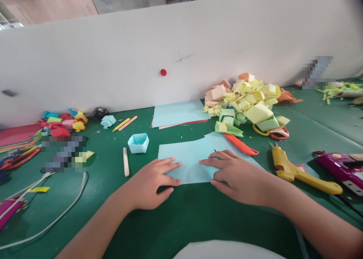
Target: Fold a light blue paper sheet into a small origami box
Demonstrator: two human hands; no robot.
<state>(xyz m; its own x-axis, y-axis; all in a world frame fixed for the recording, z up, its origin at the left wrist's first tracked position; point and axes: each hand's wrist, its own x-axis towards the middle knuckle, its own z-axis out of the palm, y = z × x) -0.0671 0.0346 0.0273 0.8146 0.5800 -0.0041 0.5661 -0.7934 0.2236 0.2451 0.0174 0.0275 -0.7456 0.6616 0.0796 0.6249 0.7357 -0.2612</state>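
Note:
A light blue paper sheet (187,157) lies flat on the green table (176,221) in front of me. My left hand (151,181) rests on its lower left corner, fingers stretched out flat and pointing right. My right hand (235,174) presses on the sheet's right part, fingers flat and pointing left. The fingertips of both hands lie a short gap apart on the paper. Neither hand holds anything.
A small blue paper box (138,143) and a white stick (126,161) lie left of the sheet. Behind are a blue paper stack (178,113), a pile of folded paper boxes (246,102), an orange cutter (241,145), a yellow glue gun (297,170), and a white wall.

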